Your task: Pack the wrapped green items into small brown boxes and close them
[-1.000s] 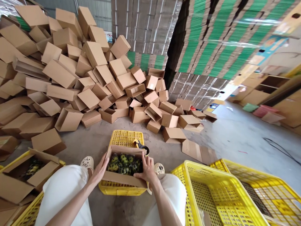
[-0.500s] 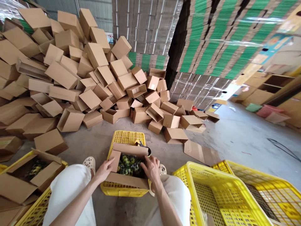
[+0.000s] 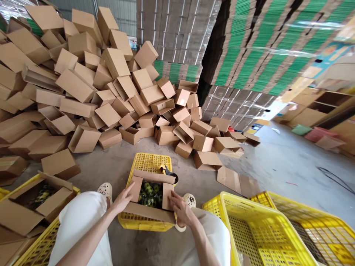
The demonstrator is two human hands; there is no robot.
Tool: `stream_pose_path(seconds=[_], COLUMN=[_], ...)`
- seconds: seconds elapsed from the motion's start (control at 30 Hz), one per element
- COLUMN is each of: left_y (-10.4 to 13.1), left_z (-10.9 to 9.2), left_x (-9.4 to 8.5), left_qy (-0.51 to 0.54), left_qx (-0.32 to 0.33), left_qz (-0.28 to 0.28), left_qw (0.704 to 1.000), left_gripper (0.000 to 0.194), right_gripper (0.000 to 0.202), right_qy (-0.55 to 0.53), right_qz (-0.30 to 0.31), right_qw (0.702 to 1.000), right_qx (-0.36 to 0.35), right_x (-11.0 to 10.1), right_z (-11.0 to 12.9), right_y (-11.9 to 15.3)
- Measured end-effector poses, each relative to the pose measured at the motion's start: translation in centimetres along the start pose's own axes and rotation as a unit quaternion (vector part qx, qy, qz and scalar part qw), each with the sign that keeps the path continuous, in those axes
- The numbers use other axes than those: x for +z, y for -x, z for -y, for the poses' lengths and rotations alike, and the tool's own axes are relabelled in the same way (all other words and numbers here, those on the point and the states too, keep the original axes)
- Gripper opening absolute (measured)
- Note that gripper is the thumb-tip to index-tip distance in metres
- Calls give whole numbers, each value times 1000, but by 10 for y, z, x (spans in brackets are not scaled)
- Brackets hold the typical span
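Between my knees a cardboard box (image 3: 149, 211) rests on an upturned yellow crate (image 3: 144, 224). Dark green round items in clear plastic (image 3: 150, 194) show inside; I cannot tell their exact kind. My left hand (image 3: 124, 199) lies against the left end flap (image 3: 136, 189), fingers stretched out. At the opposite end my right hand (image 3: 179, 207) touches the right end flap (image 3: 167, 196), which is folded inward, with its fingers extended. Both long flaps stand outward. A yellow and black tape dispenser (image 3: 168, 173) lies on the crate just behind the box.
A large heap of empty cardboard boxes (image 3: 108, 88) fills the floor ahead. Yellow crates (image 3: 222, 221) stand at my right. On my left, another crate (image 3: 51, 236) carries an open filled box (image 3: 24, 218). Flattened cartons (image 3: 244, 48) are stacked high behind.
My right hand has moved out of the box opening to its right edge. The right end flap now lies folded inward over part of the contents. My left hand has barely moved.
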State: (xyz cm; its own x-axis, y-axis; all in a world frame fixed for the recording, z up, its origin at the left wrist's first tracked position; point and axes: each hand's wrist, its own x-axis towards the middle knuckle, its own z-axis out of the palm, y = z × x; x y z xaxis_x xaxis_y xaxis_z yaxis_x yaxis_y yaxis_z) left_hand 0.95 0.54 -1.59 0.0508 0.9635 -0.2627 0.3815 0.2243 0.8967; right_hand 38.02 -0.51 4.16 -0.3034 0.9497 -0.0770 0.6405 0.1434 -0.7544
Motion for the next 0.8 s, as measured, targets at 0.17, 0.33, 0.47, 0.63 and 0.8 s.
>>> stream_pose_path(seconds=[0.17, 0.33, 0.47, 0.63, 0.8], left_y=[8, 11, 10, 9, 9], left_z=[-14, -21, -17, -12, -17], left_x=[-8, -12, -5, 4, 0], left_qy=[138, 243, 196, 146, 153], left_qx=[-35, -167, -130, -76, -91], left_qz=[-28, -20, -33, -63, -32], left_qw=[989, 955, 971, 984, 983], left_gripper=[67, 83, 76, 86, 115], right_gripper=[83, 33, 26, 86, 96], right_qy=[-38, -97, -31, 26, 13], right_qz=[100, 4, -141, -228, -164], right_qw=[994, 995, 989, 973, 986], right_qx=[14, 38, 44, -3, -21], right_x=[-8, -4, 16, 36, 31], right_z=[-13, -7, -8, -11, -9], right_y=[9, -2, -16, -30, -39])
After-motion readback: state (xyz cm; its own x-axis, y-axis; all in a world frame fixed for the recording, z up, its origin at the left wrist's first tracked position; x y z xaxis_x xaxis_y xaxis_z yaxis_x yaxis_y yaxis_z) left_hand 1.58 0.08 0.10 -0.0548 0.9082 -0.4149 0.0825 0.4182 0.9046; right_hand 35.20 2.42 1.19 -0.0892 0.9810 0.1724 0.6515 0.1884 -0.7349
